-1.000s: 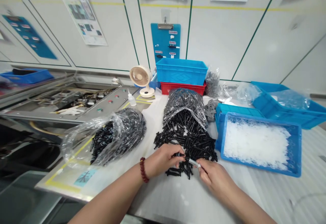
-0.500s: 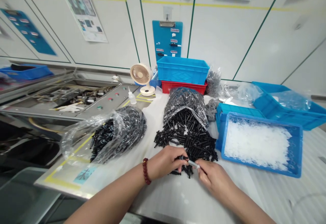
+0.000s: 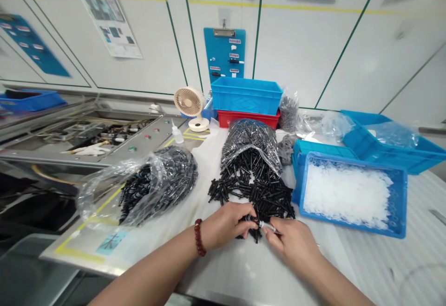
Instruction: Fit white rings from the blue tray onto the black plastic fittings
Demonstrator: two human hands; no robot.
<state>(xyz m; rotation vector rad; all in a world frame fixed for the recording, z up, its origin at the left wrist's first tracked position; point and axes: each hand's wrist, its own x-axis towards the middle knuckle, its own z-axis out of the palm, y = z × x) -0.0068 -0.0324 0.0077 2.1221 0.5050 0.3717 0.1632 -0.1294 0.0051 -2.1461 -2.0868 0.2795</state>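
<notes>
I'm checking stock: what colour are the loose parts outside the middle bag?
The loose parts are black, clearest in the head view.

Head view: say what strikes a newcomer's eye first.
Probably the black parts spilling from a clear bag at the centre, with the left hand and right hand at their near edge. Then perhaps the blue bin of white pieces on the right, and the cream fan farther back, left of centre.

I note a beige desk fan (image 3: 188,101) standing upright near a translucent dropper bottle (image 3: 177,134). Behind, I record a blue crate (image 3: 245,96) stacked on a red crate (image 3: 248,119). On the panelled wall (image 3: 289,50) I find a blue clipboard (image 3: 225,50) hanging, its lower edge hidden by the blue crate. To my left, a green button (image 3: 132,148) sits on a metal machine top (image 3: 116,153).
</notes>
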